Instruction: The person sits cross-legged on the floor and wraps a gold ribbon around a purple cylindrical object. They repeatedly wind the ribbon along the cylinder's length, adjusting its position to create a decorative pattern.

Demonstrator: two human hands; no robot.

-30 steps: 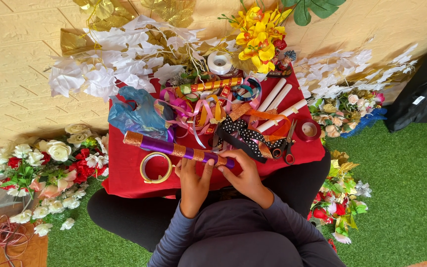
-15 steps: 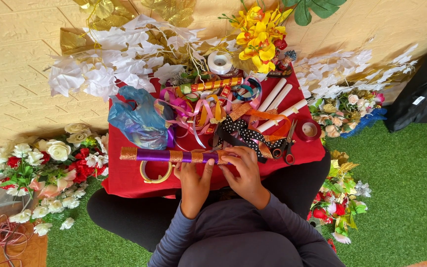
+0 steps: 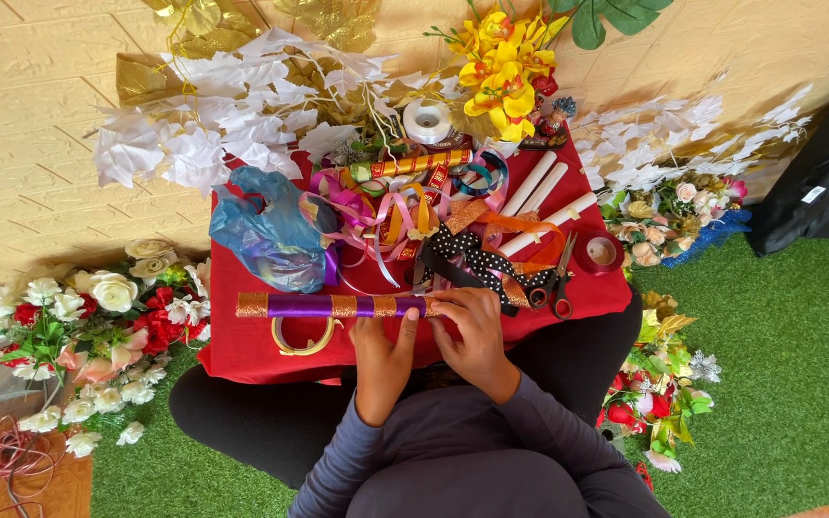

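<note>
A purple roll with gold glitter bands (image 3: pixel 328 306) lies level across the near part of the red cloth (image 3: pixel 242 350). My left hand (image 3: pixel 384 357) grips it from below near its right end. My right hand (image 3: pixel 472 336) closes over the right end itself. A gold ring of tape (image 3: pixel 303 338) rests just under the roll. Black ribbon with white dots (image 3: pixel 477 261) lies right beyond my right hand, and red-handled scissors (image 3: pixel 558 288) lie to its right.
A blue plastic bag (image 3: pixel 271 235), tangled coloured ribbons (image 3: pixel 386 213), white rolls (image 3: pixel 539 192), a white tape roll (image 3: pixel 427 122) and a red tape roll (image 3: pixel 599 252) crowd the cloth. Artificial flowers (image 3: pixel 98 317) flank both sides, white leaves (image 3: pixel 203 105) lie behind. Green turf (image 3: pixel 789 364) spreads right; a black bag (image 3: pixel 817 182) stands there.
The purple roll has swung from a slant to level and come nearer to me. Both hands have closed in on its right end.
</note>
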